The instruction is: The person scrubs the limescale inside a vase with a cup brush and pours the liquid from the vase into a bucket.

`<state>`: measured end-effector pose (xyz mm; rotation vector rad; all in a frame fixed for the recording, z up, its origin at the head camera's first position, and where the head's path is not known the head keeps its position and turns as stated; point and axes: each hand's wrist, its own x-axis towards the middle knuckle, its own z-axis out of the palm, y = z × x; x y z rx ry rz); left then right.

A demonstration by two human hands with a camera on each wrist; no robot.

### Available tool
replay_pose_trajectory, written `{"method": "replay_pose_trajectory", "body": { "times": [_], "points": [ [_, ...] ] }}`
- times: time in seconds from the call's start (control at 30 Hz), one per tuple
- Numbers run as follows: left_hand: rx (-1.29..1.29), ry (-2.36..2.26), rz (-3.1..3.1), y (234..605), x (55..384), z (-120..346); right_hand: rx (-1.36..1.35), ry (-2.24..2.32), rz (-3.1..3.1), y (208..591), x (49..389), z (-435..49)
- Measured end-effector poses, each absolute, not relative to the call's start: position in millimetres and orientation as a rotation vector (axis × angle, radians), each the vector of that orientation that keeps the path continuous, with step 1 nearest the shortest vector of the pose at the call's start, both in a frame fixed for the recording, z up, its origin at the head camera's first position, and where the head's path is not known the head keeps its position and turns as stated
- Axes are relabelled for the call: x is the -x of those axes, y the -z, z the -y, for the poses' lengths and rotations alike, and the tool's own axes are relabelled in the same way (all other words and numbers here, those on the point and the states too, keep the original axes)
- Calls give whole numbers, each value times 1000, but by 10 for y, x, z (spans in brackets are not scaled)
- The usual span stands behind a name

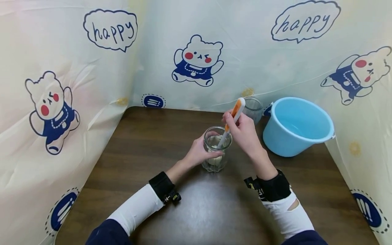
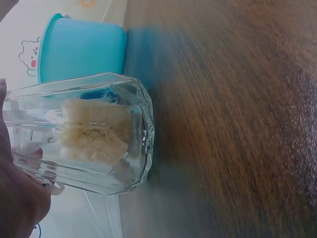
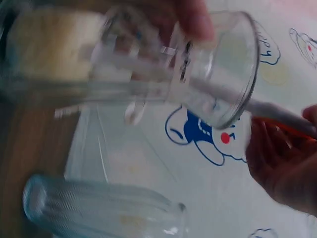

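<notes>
My left hand (image 1: 197, 152) grips a clear faceted glass (image 1: 213, 166) around its side, near the middle of the table. The glass stands upright in the head view. Inside it sits the beige sponge head (image 2: 94, 131) of a cup brush, low down near the base in the left wrist view. My right hand (image 1: 245, 132) holds the brush's orange and white handle (image 1: 237, 109) above the rim. A grey shaft (image 3: 218, 91) runs from the handle down through the mouth of the glass in the right wrist view.
Behind my right hand stands a second glass (image 1: 253, 108), ribbed in the right wrist view. A light blue bucket (image 1: 280, 137) is on the right side of the dark wooden table (image 1: 147, 136). Curtains printed with bears (image 1: 197, 61) surround the table's back and sides.
</notes>
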<state>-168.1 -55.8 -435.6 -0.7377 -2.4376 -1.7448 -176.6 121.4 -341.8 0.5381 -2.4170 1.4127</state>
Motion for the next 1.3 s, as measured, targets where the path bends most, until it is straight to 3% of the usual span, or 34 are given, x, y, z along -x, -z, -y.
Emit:
{"method": "replay_pose_trajectory", "body": {
  "times": [0.1,0.23,0.63,1.0,1.3],
  "points": [
    [761,1734,2437,4341,1665,560,-468,-1008,2542,3422,1727,-1252],
    [772,1721,2433,4413,1735,562,-497,-815,2643,3379,1705,-1281],
    [716,1661,2499,4610,1952,557,-608,-912,2226,2895,1777,-1211],
    [699,1680,2527,4643,1888,594,-588,-999,2343,3438,1761,-1096],
    [701,1643,2509,4655,1930,568,-337,-1220,2231,3180,1768,-1235]
  ]
}}
